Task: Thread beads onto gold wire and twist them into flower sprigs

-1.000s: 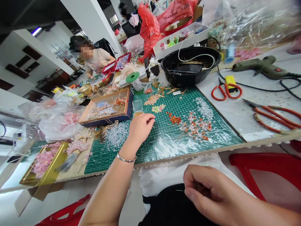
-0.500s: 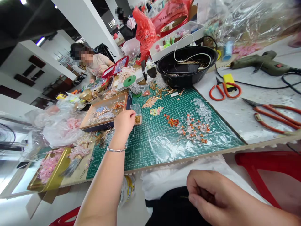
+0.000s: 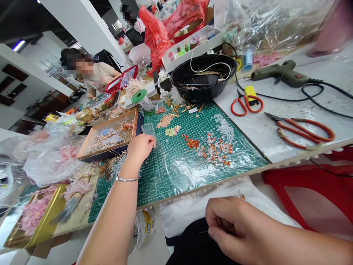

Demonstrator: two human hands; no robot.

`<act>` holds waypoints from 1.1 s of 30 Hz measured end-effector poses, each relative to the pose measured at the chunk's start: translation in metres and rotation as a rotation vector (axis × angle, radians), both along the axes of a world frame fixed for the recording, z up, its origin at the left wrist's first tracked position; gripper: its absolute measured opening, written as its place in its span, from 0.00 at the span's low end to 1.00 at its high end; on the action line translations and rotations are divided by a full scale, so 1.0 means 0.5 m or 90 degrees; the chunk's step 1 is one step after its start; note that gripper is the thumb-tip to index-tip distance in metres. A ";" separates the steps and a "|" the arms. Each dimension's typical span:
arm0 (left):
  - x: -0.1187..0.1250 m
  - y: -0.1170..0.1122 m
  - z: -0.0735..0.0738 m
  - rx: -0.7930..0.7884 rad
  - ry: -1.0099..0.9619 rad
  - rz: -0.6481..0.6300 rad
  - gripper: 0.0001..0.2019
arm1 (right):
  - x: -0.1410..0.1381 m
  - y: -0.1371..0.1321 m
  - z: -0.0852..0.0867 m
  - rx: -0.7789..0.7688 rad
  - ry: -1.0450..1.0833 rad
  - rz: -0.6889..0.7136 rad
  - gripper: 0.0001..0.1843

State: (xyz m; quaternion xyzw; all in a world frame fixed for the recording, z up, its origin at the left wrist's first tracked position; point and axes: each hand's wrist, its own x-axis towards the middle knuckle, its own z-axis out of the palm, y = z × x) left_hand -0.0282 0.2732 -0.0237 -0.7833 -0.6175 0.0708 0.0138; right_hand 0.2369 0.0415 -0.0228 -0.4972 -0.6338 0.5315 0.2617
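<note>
My left hand (image 3: 140,148), with a silver bangle at its wrist, reaches over the small clear plastic box (image 3: 149,129) on the green cutting mat (image 3: 162,180). Its fingers are pinched together over the box's near part and hide the contents; whatever they hold is too small to make out. Curled above my lap is my right hand (image 3: 231,219), closed, its grip hidden. A small orange-and-clear beaded piece (image 3: 242,196) shows just behind its knuckles. On the mat lie orange beads (image 3: 191,142), a spread of clear and orange beaded pieces (image 3: 216,150) and pale yellow-green beads (image 3: 173,130).
A shallow box of beaded sprigs (image 3: 110,136) stands left of my left hand. Behind the mat is a black basin (image 3: 204,88). Scissors (image 3: 246,105), long-nosed orange-handled snips (image 3: 303,130) and a glue gun (image 3: 284,75) lie rightward. Another person (image 3: 100,75) sits far left.
The whole view has shifted, moving the table leftward. My left hand has come over the small box's bead compartment, which showed before. My right hand stays curled; the orange beaded piece now shows behind it.
</note>
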 end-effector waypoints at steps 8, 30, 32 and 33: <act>0.001 -0.007 0.002 -0.002 0.003 -0.012 0.11 | -0.004 0.005 0.017 -0.048 0.013 0.086 0.06; -0.018 0.001 0.011 -0.002 0.018 -0.005 0.13 | -0.003 -0.001 0.007 -0.070 0.044 0.096 0.05; -0.022 0.000 0.012 0.006 0.017 0.000 0.13 | -0.003 -0.001 0.007 -0.062 0.050 0.098 0.06; -0.024 0.000 0.012 0.009 0.015 0.002 0.13 | -0.004 -0.001 0.007 -0.060 0.053 0.099 0.06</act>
